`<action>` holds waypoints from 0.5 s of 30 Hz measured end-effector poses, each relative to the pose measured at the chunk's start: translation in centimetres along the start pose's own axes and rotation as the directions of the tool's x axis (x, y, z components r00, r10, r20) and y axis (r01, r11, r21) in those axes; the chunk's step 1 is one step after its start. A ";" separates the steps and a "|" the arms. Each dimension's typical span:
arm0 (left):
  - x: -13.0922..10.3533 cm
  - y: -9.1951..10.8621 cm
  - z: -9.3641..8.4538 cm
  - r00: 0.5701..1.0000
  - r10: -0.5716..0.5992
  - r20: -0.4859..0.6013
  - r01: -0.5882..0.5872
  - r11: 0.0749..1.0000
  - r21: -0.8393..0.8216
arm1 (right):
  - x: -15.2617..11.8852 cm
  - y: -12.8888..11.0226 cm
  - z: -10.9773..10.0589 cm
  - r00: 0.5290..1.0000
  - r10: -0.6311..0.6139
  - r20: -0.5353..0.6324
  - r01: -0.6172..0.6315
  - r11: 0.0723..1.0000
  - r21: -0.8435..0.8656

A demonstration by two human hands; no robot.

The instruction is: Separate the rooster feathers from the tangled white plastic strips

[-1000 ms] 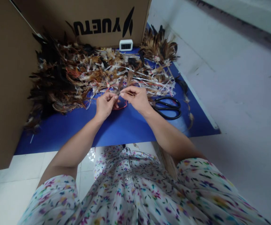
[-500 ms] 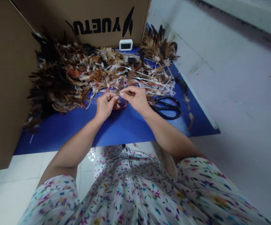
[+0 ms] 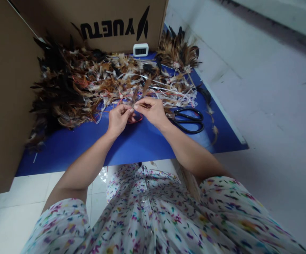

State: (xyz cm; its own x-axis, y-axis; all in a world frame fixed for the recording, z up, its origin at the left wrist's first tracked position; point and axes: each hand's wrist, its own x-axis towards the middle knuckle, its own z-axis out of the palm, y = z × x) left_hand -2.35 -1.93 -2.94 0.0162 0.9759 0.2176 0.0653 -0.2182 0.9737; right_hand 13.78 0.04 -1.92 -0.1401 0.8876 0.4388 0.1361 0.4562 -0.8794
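Brown feathers point(image 3: 146, 87), small and narrow, stand up just beyond the meeting fingertips, above the blue tabletop point(image 3: 142, 150) near its front edge. Left hand point(image 3: 119, 119) and right hand point(image 3: 153, 110) are brought together, thumb and forefinger of each pinched at the feathers' lower ends. The low grip presumably leaves the vanes free and the joint within close view; two-sided support probably steadies so slight a piece. A red cord point(image 3: 136, 121) loops below and between the hands; whether it is fastened to the feathers is not discernible. Scissors point(image 3: 188, 120) lie just beside the right wrist, black handles outward, likely for easy reach; their blades are mostly hidden behind that hand. Beyond the hands, a feather pile point(image 3: 86, 76) spreads across the table, mixed with white ribbons point(image 3: 191, 95), too tangled to separate piece from piece. A feather bundle point(image 3: 178, 53) sits at the far right corner, and a dark feather strand point(image 3: 207, 98) lies near the right edge. At the back stands a small white digital clock point(image 3: 140, 50), facing the worker, perhaps for timing; digits too dim to read. Behind it, a cardboard box point(image 3: 116, 10) with inverted YUETU lettering is cut off at the top. Quill ends: covered by the fingertips.
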 end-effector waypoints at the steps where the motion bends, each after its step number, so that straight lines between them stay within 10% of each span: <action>1: 0.0 0.0 0.0 1.000 0.004 0.005 -0.004 1.000 0.006 | 0.0 0.0 0.0 1.000 0.006 0.004 -0.006 1.000 -0.003; 15: 0.3 0.6 -0.2 0.993 -0.114 0.012 0.114 0.975 -0.192 | -0.2 -0.6 0.2 0.983 0.169 0.068 -0.173 0.983 0.060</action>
State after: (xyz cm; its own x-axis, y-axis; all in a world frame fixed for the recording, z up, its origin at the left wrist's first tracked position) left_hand -2.54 -1.72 -2.30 0.0204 0.9943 0.1045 -0.1265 -0.1011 0.9868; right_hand 13.52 -0.46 -1.53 -0.1819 0.9453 0.2707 0.0991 0.2915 -0.9514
